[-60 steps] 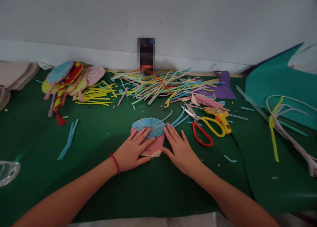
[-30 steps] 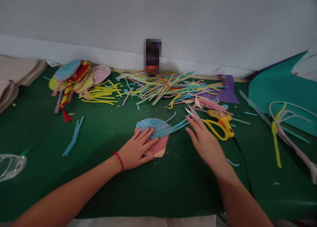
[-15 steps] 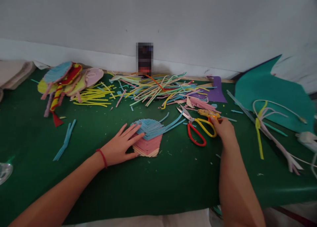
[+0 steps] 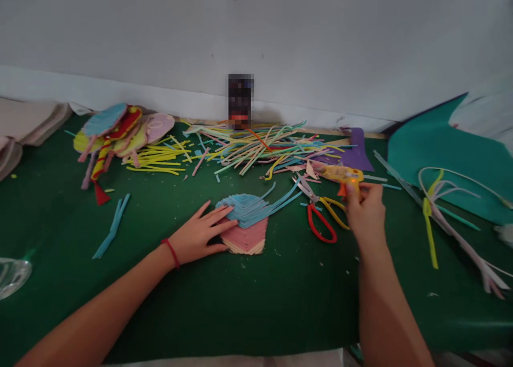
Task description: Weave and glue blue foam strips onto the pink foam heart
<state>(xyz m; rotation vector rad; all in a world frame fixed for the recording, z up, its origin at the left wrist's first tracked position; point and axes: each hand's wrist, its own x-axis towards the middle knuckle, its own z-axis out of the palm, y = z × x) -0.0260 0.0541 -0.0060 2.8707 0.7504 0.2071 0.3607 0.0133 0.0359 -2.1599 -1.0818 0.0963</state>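
My left hand (image 4: 206, 229) lies with fingers spread on the left edge of a flat fan-shaped piece (image 4: 248, 233) made of blue, pink and cream pipe cleaners in a V pattern. Loose blue ends (image 4: 282, 200) stick out from its right side. My right hand (image 4: 365, 209) is closed around a yellow glue gun (image 4: 340, 173) with an orange trigger and a small lit light, its nozzle pointing left. Scissors (image 4: 316, 198) with one red and one yellow handle lie open on the green table just below the glue gun.
A heap of mixed pipe cleaners (image 4: 256, 150) lies along the wall, with finished fans (image 4: 108, 126) and yellow stems (image 4: 156, 158) to its left. Purple (image 4: 360, 150) and teal sheets (image 4: 441, 158) are at the right, near a tied bundle (image 4: 452, 231). Two blue pieces (image 4: 114, 225) lie at left.
My right hand has wrapped round the glue gun and lifted it slightly off the table, clear of the scissors. My left hand stays on the fan piece. The view has shifted slightly.
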